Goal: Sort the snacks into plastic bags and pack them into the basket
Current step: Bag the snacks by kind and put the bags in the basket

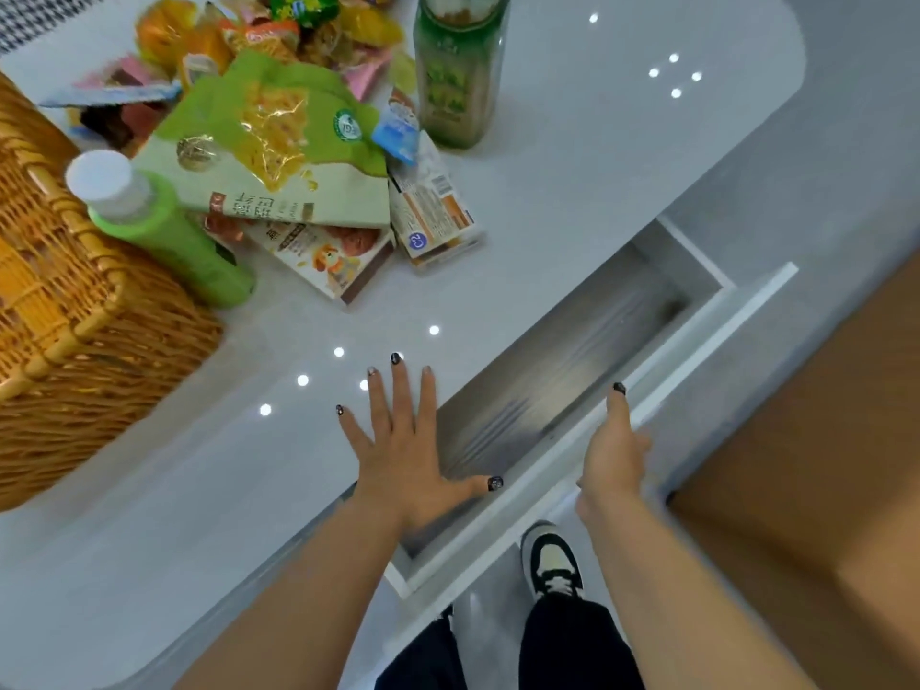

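Observation:
A pile of snack packets (279, 47) lies at the back of the white table (572, 156), with a large green bag (269, 141) and two small boxes (323, 256) in front. A woven basket (64, 311) stands at the left edge. My left hand (403, 440) lies flat and spread on the table's near edge, thumb over the open drawer (562, 381). My right hand (615, 450) grips the drawer's white front panel (697, 361), thumb on top. The drawer interior looks grey, with no plastic bags visible.
A light-green bottle with a white cap (159, 226) lies tilted beside the basket. A tall dark-green bottle (458, 67) stands upright behind the boxes. A brown surface (821, 465) is at the right. My shoe (552, 565) and dark trousers show below the drawer.

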Tool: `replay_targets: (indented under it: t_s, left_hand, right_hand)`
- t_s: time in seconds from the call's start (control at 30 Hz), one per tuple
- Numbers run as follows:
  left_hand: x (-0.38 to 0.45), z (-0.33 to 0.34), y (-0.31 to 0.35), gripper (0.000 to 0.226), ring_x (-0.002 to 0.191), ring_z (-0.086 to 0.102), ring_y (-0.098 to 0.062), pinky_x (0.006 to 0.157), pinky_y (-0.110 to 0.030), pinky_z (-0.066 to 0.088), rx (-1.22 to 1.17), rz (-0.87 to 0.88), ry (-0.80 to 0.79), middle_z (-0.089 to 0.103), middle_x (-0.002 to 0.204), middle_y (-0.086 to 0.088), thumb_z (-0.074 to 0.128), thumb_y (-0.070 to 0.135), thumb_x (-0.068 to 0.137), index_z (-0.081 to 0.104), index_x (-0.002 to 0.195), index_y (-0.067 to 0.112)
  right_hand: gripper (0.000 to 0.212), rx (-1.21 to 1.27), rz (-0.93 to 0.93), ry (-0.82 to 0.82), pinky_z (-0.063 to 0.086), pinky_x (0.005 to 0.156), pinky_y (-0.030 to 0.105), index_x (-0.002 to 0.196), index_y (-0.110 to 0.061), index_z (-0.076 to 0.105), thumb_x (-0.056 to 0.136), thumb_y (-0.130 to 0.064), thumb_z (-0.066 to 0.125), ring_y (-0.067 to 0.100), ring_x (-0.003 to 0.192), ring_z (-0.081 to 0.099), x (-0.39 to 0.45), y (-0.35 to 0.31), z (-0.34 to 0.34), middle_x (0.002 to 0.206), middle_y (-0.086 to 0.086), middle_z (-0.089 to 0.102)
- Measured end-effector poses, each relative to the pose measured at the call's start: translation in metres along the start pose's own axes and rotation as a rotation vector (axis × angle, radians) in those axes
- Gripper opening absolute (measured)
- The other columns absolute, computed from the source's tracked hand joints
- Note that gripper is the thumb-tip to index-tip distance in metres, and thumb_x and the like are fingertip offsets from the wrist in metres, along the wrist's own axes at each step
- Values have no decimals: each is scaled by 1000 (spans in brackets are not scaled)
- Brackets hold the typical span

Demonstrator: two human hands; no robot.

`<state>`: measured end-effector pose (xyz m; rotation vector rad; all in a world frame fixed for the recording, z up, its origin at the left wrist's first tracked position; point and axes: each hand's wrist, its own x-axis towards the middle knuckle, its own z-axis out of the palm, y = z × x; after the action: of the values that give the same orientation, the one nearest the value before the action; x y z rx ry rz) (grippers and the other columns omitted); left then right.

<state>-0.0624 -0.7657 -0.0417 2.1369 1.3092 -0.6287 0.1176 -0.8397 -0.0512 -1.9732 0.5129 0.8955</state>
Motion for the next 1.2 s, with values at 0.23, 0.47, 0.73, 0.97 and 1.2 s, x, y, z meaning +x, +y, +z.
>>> replay_targets:
  t_s: [0.23, 0.47, 0.73, 0.97, 1.2]
  left_hand:
    - [-1, 2, -5, 147, 126, -54, -36, 104, -70, -22, 38, 51, 11, -60, 137, -10, 62, 84, 61, -48, 136, 21]
    - [5, 21, -9, 122, 148, -3, -45, 109, -71, 12, 155, 16, 343, -13, 161, -19, 65, -12, 69, -20, 151, 21]
    - [12, 22, -32, 121, 134, 31, -43, 105, -57, 33, 247, 124, 513, 33, 150, -21, 69, -16, 43, 26, 151, 17]
    - [-12, -31, -42, 74, 148, 17, -34, 118, -50, 17, 9, 83, 226, 14, 162, -14, 45, 43, 94, 14, 157, 20]
    - [-59, -130, -32, 68, 152, 1, -25, 121, -34, 3, -125, 60, 176, 4, 164, -11, 35, 44, 103, 6, 157, 15]
  right_hand:
    - [83, 98, 24, -322, 30, 113, 52, 146, -35, 34, 75, -76, 46, 20, 135, 38, -11, -21, 33, 148, -7, 40]
    - [45, 248, 29, -553, 46, 100, 53, 129, -29, 55, 97, -56, 40, 18, 110, 58, -26, -53, 83, 121, -5, 62]
    - [39, 75, -23, -498, 52, 91, 37, 122, -25, 57, 97, -50, 41, 16, 99, 63, -23, -43, 96, 115, -1, 65]
    - [30, -451, -250, -488, 46, 80, 28, 122, -17, 49, 95, -31, 52, 18, 95, 56, -57, -40, 73, 105, -1, 57]
    - [61, -987, -747, -585, 18, 116, 33, 152, -15, 18, 99, -22, 46, 20, 147, 12, -129, -79, 41, 161, 4, 7]
